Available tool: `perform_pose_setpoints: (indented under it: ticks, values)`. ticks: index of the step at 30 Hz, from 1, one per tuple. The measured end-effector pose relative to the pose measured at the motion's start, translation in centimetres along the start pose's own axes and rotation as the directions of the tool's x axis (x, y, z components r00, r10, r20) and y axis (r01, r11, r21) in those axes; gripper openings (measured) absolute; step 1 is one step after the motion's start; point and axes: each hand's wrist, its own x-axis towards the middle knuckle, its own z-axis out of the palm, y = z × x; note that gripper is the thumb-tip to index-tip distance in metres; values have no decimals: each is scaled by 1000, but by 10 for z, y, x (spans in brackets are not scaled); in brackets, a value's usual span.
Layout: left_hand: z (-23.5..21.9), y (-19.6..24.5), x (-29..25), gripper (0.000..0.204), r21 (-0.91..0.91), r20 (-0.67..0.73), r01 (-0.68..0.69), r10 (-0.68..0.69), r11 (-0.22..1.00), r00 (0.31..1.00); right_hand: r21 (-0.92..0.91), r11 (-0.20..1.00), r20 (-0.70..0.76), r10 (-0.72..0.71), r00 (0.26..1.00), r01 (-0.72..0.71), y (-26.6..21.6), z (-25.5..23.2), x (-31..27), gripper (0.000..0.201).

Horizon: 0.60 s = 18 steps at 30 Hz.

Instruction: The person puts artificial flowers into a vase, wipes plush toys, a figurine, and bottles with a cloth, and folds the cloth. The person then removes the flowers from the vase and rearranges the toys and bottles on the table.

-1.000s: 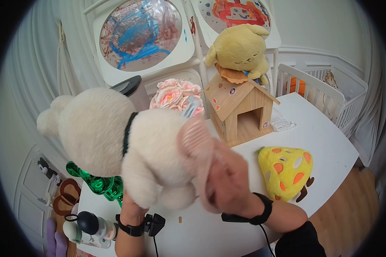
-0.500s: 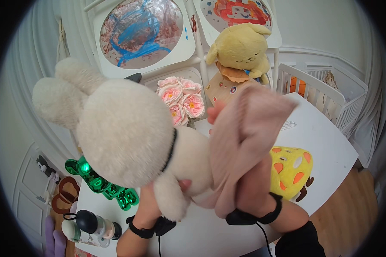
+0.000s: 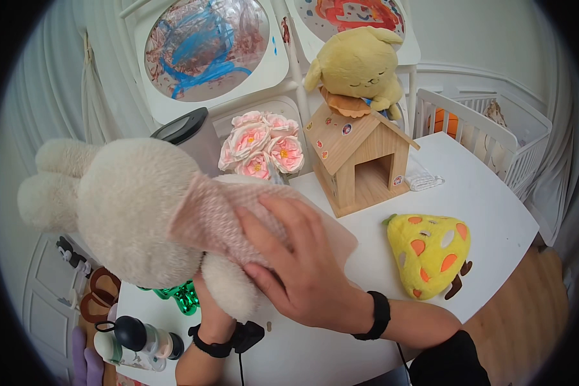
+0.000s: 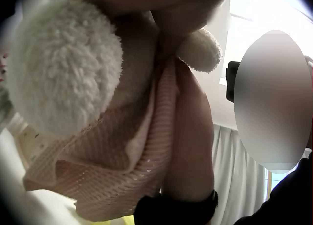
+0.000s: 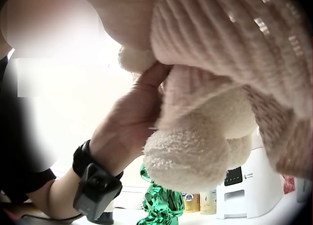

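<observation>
A cream plush rabbit [image 3: 135, 212] is held up over the table, lying sideways with its ears to the left. My left hand [image 3: 213, 315] grips its body from below; its fingers are mostly hidden behind the plush arm. A pink knitted cloth [image 3: 222, 222] lies over the rabbit's chest and back, reaching to the chin. My right hand [image 3: 296, 257] holds this cloth against the body, fingers spread across it and thumb beneath. In the right wrist view, the left hand [image 5: 132, 117] shows beside the ribbed knit and a plush limb [image 5: 188, 154].
A yellow triangular plush [image 3: 428, 257] lies on the white table [image 3: 379, 321] at right. Behind stands a wooden toy house [image 3: 360, 157] bearing a yellow plush dog [image 3: 357, 67]. Pink flowers [image 3: 264, 145] are at the back, a shiny green figure [image 3: 185, 297] and bottles [image 3: 135, 338] at left.
The pink cloth, held out right of the rabbit half a second ago, now lies across its body as my right hand moved left. The rabbit shifted right, then back left.
</observation>
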Motion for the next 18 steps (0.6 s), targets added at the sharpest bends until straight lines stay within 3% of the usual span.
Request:
perform_pose_setpoints:
  ticks: [1, 5, 7, 8, 10, 11, 12, 13, 14, 16, 18]
  values:
    - [1, 1, 2, 55, -107, -39, 25, -29, 994, 999, 13, 1000, 44, 0, 999, -1, -1, 1, 1, 54]
    - [-1, -9, -1, 55, -165, -32, 51, -57, 985, 998, 36, 999, 47, 8, 999, -10, 7, 0, 2, 54]
    - [-13, -26, -7, 53, -560, 173, 162, -76, 813, 982, 104, 995, -19, 3, 1000, -1, 16, 0, 3, 54]
    - [-12, -28, -10, 53, -559, 172, 162, -78, 813, 982, 105, 994, -19, 4, 1000, -2, 18, -1, 3, 54]
    - [-7, -23, -14, 54, -204, 23, 57, -54, 977, 998, 192, 981, -30, 8, 1000, -2, 20, -3, 5, 52]
    - [-9, -15, -14, 54, -203, 25, 58, -54, 977, 998, 192, 981, -31, 9, 999, -2, 21, -4, 5, 52]
    - [-12, -1, -14, 62, 109, 69, 73, -81, 991, 994, 253, 967, -44, 13, 999, -2, 21, -6, 6, 54]
    - [-14, 8, -14, 74, 410, 102, 68, -120, 909, 987, 314, 949, -57, 18, 998, 1, 21, -8, 7, 56]
    - [-12, 13, -14, 74, 410, 102, 68, -120, 910, 988, 314, 949, -57, 17, 998, 1, 21, -12, 8, 56]
    - [-7, 18, -16, 68, 80, 92, 166, -173, 983, 981, 360, 933, -40, 34, 999, -18, 20, -19, 10, 52]
    - [-14, 13, -15, 68, 63, 96, 167, -173, 984, 980, 385, 922, -60, 68, 996, -40, 18, -22, 11, 48]
